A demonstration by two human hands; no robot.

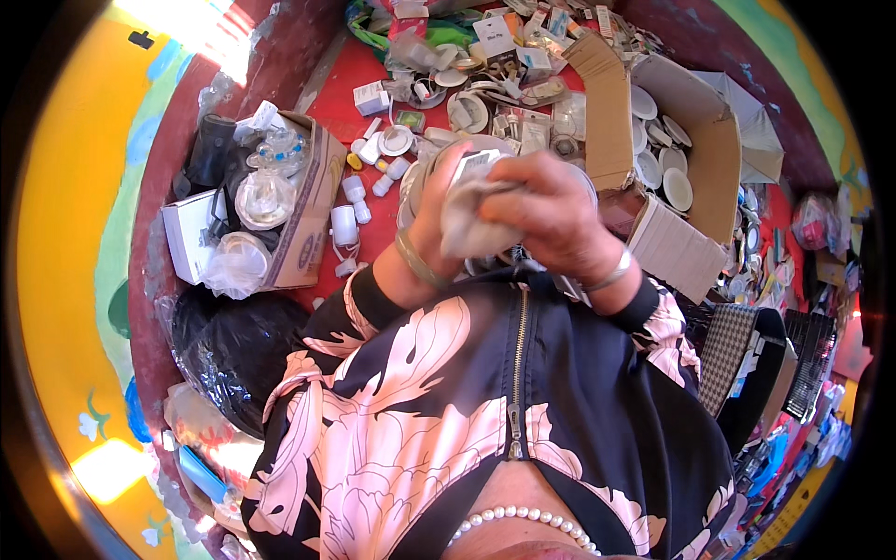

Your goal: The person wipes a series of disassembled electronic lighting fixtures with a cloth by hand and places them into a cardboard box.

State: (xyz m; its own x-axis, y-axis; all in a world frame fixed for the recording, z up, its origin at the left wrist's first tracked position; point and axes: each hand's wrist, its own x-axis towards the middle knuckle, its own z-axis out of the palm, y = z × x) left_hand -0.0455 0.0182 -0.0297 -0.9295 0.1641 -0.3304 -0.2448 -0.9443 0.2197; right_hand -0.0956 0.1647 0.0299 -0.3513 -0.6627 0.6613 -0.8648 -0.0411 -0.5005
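Observation:
My two hands meet in front of my chest. Closed along one side of a white item with a printed label (479, 161) is my left hand (431, 217); most of that item is hidden, so its kind does not show. My right hand (557, 207) presses a pale greyish cloth (474, 226) against it, its fingers bent and slightly blurred. Beneath and behind the hands, round pale discs (411, 198) stick out on both sides. Several white bulb-like lamps (355, 191) lie left of the hands, near a white ring-shaped light fitting (396, 140).
At left stands a cardboard box (313, 201) of plastic-wrapped goods, with a black plastic bag (238, 345) below it. An open cardboard box (719, 173) at right holds round white panels (677, 189). Packaged small goods (523, 56) pile up at the far side on red cloth.

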